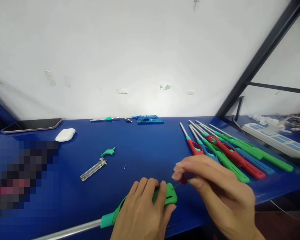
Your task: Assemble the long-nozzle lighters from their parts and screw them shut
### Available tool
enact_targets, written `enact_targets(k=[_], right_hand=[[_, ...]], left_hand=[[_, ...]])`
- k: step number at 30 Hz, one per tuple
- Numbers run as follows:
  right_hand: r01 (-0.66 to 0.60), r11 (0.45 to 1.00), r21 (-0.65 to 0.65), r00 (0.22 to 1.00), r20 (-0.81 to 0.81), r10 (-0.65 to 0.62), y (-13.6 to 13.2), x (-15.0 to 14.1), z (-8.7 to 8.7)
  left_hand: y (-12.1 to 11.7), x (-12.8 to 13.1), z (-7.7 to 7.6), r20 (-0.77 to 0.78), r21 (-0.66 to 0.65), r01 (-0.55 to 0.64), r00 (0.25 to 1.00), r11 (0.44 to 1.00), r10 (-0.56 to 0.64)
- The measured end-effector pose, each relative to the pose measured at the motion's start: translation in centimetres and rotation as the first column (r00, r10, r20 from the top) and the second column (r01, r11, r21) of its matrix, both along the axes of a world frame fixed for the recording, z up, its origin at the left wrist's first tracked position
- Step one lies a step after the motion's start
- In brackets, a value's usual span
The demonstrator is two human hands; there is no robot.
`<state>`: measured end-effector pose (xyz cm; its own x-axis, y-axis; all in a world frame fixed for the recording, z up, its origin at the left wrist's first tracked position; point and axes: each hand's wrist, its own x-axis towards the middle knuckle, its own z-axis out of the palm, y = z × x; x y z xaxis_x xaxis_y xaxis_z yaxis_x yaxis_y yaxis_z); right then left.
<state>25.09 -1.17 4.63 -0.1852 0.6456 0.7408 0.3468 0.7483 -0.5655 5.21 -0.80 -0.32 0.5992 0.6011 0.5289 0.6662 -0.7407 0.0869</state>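
Observation:
My left hand (142,211) is wrapped over a green long-necked lighter (172,195), pressing it near the table's front edge. The lighter's metal tube points to the lower left. Between the fingertips of my right hand (215,193) is a small screwdriver (183,179) with a dark red handle, mostly hidden by the fingers. Its thin shaft meets the end of the green handle. Beyond my left hand lie a small screw (125,167), a clear fuel tank (93,170) and a green trigger piece (108,152).
Several red, blue and green lighters (230,150) lie at right, by a white power strip (277,140). Along the wall are blue casing halves (150,120) and a metal tube (103,119). A phone (32,125) and white earbud case (65,135) lie at left.

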Motion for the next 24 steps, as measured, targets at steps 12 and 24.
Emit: enact_targets(k=[12, 24], right_hand=[[0.119, 0.988, 0.102, 0.993, 0.010, -0.121, -0.30, 0.18, 0.10], [0.086, 0.994, 0.073, 0.996, -0.023, -0.084, 0.43, 0.11, -0.57]], left_hand=[[0.04, 0.07, 0.21, 0.012, 0.026, -0.013, 1.000, 1.000, 0.012], [-0.06, -0.17, -0.11, -0.014, 0.036, -0.006, 1.000, 0.999, 0.007]])
